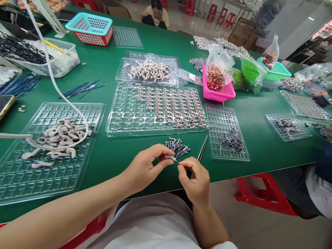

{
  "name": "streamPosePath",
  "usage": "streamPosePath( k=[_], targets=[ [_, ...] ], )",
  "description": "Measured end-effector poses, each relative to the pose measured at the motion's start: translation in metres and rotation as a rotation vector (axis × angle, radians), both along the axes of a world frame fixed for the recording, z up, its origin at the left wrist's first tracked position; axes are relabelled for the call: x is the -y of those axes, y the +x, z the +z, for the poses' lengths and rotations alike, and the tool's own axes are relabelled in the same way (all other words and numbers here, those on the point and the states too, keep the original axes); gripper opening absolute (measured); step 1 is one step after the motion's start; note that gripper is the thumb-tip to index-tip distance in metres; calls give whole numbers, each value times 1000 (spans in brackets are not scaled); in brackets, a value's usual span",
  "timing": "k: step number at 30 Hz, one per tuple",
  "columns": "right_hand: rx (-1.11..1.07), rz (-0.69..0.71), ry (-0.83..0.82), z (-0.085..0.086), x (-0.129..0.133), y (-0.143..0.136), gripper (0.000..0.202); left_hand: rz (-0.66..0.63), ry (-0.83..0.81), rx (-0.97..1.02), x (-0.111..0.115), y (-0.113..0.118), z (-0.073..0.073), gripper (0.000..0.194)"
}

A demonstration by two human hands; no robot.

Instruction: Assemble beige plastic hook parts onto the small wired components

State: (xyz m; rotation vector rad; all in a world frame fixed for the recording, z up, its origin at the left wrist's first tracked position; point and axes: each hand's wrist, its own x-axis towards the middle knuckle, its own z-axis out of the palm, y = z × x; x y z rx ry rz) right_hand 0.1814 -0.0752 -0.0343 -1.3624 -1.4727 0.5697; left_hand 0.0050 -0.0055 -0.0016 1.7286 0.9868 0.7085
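My left hand pinches a small beige plastic part between thumb and forefinger above the table's near edge. My right hand meets it from the right, fingertips closed on a thin wire-like lead at that part, and it also holds metal tweezers that point away from me. Just beyond the fingertips lies a small pile of dark leaded components. A clear tray holds rows of the same beige parts.
The green table carries a clear tray with loose beige parts at left, a white cable, a gridded tray with dark components, a pink basket with copper coils, and a teal-and-red basket. A co-worker's arm is at right; a person crouches beyond the table.
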Motion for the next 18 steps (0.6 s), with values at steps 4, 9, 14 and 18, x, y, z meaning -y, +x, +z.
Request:
streamPosePath(
  k=[4,9,14,18],
  targets=[
    [14,20,-6,0,-1,1,7,-28,38,-14,0,0,-2,11],
    [32,39,-14,0,-1,1,7,-66,77,-5,1,-1,-5,14],
    [23,47,-6,1,-1,1,8,-80,110,-2,1,-2,-8,14],
    [-3,38,24,2,0,1,13,-76,99,8,1,-1,-6,12]
  ],
)
